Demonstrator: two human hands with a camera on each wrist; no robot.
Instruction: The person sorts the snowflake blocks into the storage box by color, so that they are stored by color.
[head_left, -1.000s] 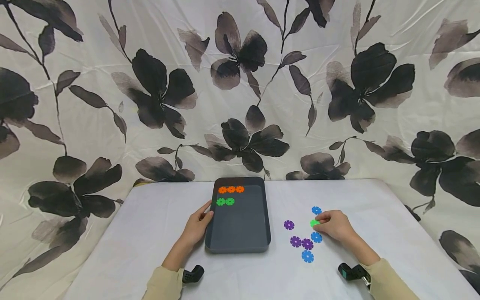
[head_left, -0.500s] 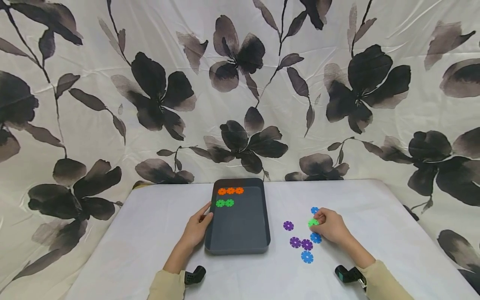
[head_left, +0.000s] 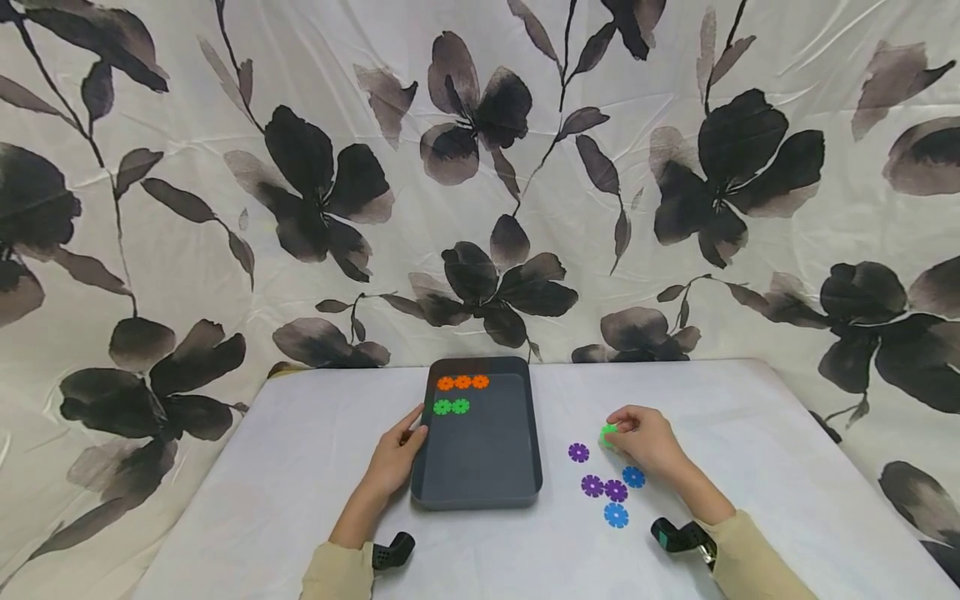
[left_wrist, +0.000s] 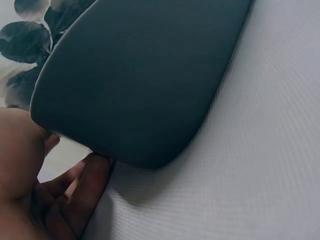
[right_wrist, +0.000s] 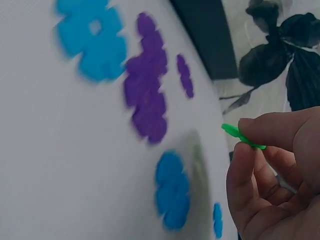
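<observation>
My right hand [head_left: 647, 437] pinches a green notched plastic disc [head_left: 608, 435] between thumb and finger. In the right wrist view this green disc [right_wrist: 243, 136] is tilted and held above the white table. My left hand [head_left: 395, 450] grips the left side of a dark grey tray [head_left: 480, 467], thumb at the rim, as the left wrist view shows. Inside the tray, orange discs [head_left: 462, 382] form a row near the far end, with two green discs [head_left: 452, 407] below them. Purple discs [head_left: 592, 486] and blue discs [head_left: 616, 515] lie on the table near my right hand.
One purple disc [head_left: 578, 452] lies apart, between the tray and my right hand. A small blue disc [right_wrist: 217, 220] shows beyond the fingers in the right wrist view, hidden in the head view. A floral cloth [head_left: 480, 183] hangs behind the white table [head_left: 300, 433].
My right hand has lifted the green disc from among the blue ones and moved it left and slightly away from me. My left hand and the tray stay in place.
</observation>
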